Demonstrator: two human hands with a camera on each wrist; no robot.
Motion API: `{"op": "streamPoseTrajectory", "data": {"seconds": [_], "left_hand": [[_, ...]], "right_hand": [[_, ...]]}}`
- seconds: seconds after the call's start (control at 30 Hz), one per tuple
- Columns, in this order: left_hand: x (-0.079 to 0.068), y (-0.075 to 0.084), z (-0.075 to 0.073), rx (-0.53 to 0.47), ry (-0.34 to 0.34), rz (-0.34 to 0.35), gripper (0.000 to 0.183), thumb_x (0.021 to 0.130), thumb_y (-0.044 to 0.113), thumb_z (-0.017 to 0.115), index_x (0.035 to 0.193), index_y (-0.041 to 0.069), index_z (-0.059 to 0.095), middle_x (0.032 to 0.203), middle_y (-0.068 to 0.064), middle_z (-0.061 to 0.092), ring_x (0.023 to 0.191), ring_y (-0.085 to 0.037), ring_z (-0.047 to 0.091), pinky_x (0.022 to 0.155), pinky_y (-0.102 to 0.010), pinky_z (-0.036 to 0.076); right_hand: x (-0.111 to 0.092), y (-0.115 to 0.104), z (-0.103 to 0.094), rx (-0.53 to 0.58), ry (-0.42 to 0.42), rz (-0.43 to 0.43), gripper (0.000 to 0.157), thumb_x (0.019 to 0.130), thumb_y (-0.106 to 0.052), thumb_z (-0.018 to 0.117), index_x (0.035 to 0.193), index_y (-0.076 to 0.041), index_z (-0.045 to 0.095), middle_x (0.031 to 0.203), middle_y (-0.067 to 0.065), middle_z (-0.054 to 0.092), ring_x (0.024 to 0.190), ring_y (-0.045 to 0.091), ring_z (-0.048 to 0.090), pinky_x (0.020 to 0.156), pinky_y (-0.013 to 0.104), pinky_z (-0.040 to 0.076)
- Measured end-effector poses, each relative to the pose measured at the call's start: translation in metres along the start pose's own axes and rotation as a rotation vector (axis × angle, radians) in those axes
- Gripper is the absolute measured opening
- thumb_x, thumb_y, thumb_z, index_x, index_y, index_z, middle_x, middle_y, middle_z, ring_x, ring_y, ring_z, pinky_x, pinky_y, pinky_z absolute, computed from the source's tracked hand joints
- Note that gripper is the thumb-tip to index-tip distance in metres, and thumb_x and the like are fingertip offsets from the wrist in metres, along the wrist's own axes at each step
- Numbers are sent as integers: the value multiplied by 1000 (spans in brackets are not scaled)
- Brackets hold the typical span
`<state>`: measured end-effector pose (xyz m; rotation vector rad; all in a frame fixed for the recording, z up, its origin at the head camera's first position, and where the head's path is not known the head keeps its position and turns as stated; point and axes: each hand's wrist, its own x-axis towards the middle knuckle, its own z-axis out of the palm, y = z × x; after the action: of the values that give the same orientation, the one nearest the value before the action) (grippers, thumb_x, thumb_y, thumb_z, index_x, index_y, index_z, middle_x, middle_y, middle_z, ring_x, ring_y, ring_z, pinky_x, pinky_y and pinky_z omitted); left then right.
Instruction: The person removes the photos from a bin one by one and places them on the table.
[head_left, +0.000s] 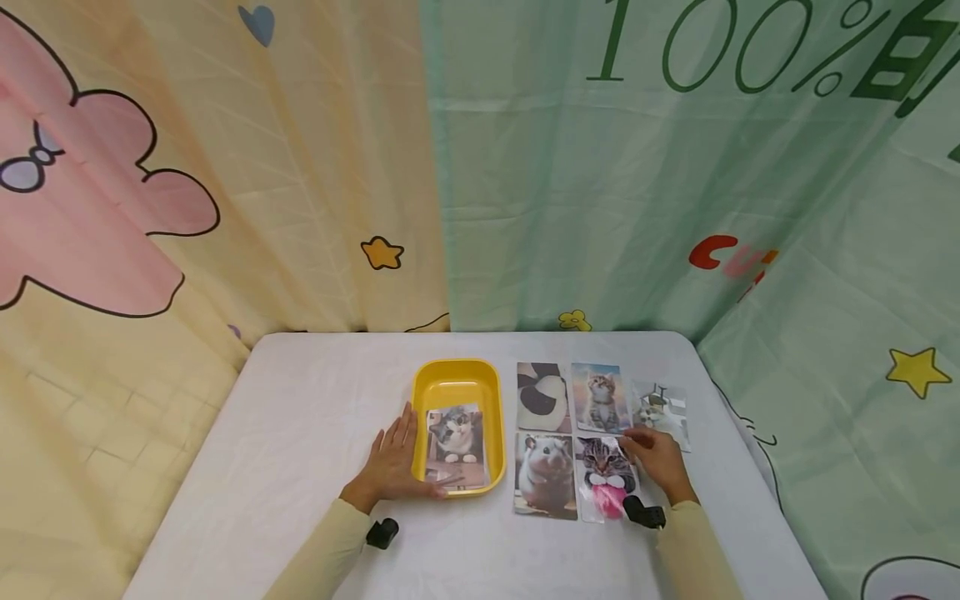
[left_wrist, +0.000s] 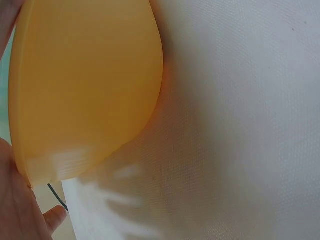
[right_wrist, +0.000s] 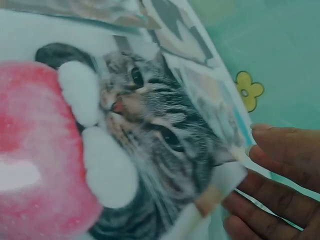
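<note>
My left hand (head_left: 393,462) rests against the left side of a yellow tray (head_left: 457,383), its fingers straight along the rim and its thumb at the front edge. Inside the tray lies a cat photo card (head_left: 457,442). With the right hand (head_left: 660,460) I pinch the top right corner of a tabby cat card (head_left: 606,487) that shows something pink. In the right wrist view, thumb and fingers meet at that card's (right_wrist: 165,115) corner, which looks lifted. The left wrist view shows the tray's outer wall (left_wrist: 90,90) above the white cloth.
Beside the tabby card lies a hamster card (head_left: 545,477). Behind them are a black-and-white picture card (head_left: 542,400), a kitten card (head_left: 600,400) and a glossy pale card (head_left: 671,408) partly behind the right hand. A white cloth (head_left: 322,417) covers the table; printed curtains (head_left: 525,208) hang behind.
</note>
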<state>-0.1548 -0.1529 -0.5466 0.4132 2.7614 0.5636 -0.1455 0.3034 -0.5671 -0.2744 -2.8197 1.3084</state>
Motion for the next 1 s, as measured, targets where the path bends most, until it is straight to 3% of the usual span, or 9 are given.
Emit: {"op": "streamPoseTrajectory", "data": {"seconds": [0.17, 0.37, 1.0], "left_hand": [[1, 0, 0, 6, -2, -4, 146, 55, 78, 72, 152, -3, -2, 160, -17, -10, 146, -37, 9, 115, -57, 8], [1, 0, 1, 4, 3, -13, 146, 55, 77, 73, 152, -3, -1, 160, -17, -9, 145, -38, 10, 115, -57, 9], [0, 2, 0, 20, 4, -18, 145, 55, 77, 73, 152, -3, 2, 161, -17, -6, 145, -36, 11, 116, -56, 10]], "right_hand": [[-6, -17, -7, -9, 26, -19, 31, 94, -12, 63, 115, 10, 64, 116, 30, 62, 107, 44, 58, 90, 55, 48], [0, -36, -1, 15, 7, -52, 32, 93, -13, 63, 118, 7, 64, 119, 29, 62, 112, 44, 57, 93, 54, 47], [26, -112, 68, 207, -199, -246, 29, 91, -15, 68, 112, 4, 67, 106, 16, 69, 101, 33, 65, 88, 46, 52]]}}
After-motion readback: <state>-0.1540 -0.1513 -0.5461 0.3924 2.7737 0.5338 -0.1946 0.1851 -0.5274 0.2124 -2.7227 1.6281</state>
